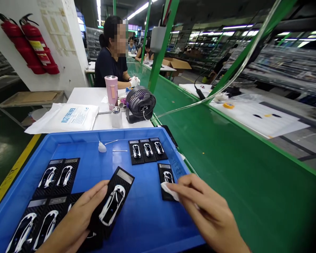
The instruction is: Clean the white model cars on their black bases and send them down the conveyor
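My left hand is closed on the edge of a black rectangular plate with a white toy-like car on it, held tilted above the blue tray. A small white cloth is pinched in the fingers of my right hand. It hangs over a similar car plate at the tray's right side and covers part of it. Several more car plates lie at the left, partly hidden by my left hand and arm. Three smaller-looking ones stand in a row at the far right.
In the tray lie a white squeeze bulb and two cotton swabs. Beyond it are a black fan, a pink tumbler, a jar and a white bag. A green conveyor belt runs along the right; a gloved co-worker sits ahead.
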A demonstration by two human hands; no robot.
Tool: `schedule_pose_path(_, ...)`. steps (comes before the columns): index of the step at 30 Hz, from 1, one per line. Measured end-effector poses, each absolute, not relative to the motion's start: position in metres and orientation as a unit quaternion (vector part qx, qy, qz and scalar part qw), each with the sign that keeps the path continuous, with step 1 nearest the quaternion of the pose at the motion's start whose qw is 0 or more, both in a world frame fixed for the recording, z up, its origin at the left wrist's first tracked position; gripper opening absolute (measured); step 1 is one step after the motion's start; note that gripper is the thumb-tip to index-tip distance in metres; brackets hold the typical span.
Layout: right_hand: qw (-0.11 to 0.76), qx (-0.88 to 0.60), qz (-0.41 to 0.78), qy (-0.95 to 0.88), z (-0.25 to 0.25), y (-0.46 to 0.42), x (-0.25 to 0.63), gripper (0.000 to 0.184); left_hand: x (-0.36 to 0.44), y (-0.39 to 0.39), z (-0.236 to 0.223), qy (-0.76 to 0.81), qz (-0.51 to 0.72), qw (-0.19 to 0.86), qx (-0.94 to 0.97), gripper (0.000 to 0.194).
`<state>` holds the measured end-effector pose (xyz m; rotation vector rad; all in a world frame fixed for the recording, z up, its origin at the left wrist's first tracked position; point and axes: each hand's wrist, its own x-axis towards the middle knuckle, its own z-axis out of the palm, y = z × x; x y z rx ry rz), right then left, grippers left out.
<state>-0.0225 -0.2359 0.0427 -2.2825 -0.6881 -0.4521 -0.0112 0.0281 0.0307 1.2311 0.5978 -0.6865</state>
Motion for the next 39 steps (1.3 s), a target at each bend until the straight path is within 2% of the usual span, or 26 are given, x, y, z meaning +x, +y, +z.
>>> schedule_pose_path(2, 0.392, -0.875, -0.193, -0.211, 0.046, -0.244, -0.027, 0.037, 0.000, 0.012, 0.018, 0.165, -0.316, 0.732, 0.581, 0.037)
schedule_pose_path(4, 0.416, -0.870, -0.201, -0.170, 0.046, -0.248, -0.031, 0.035, 0.010, -0.008, -0.003, 0.135, -0.322, 0.735, 0.581, 0.025)
schedule_pose_path(8, 0.435, -0.864, -0.201, -0.152, 0.040, -0.252, -0.036, 0.031, 0.027, -0.053, -0.045, 0.141, -0.295, 0.737, 0.591, 0.021)
schedule_pose_path(12, 0.431, -0.868, -0.194, -0.149, 0.036, -0.257, -0.041, 0.033, 0.029, -0.092, -0.055, 0.141, -0.259, 0.767, 0.569, 0.014)
schedule_pose_path(18, 0.435, -0.871, -0.176, -0.145, 0.030, -0.260, -0.040, 0.037, 0.005, -0.103, -0.035, 0.134, -0.265, 0.796, 0.527, 0.058)
schedule_pose_path(22, 0.432, -0.866, -0.184, -0.170, 0.027, -0.255, -0.033, 0.038, -0.001, -0.087, -0.030, 0.141, -0.303, 0.794, 0.508, 0.065)
schedule_pose_path(30, 0.420, -0.867, -0.190, -0.189, 0.027, -0.250, -0.023, 0.033, 0.022, -0.086, -0.037, 0.174, -0.292, 0.777, 0.529, 0.050)
schedule_pose_path(33, 0.415, -0.876, -0.195, -0.145, 0.024, -0.252, -0.024, 0.025, 0.029, -0.094, -0.045, 0.170, -0.307, 0.759, 0.548, 0.033)
schedule_pose_path(36, 0.488, -0.850, -0.197, -0.035, 0.020, -0.251, -0.028, 0.026, 0.032, -0.092, -0.050, 0.143, -0.329, 0.748, 0.559, 0.017)
schedule_pose_path(39, 0.547, -0.819, -0.174, -0.023, 0.018, -0.248, -0.026, 0.032, 0.035, -0.072, -0.045, 0.115, -0.325, 0.749, 0.566, 0.015)
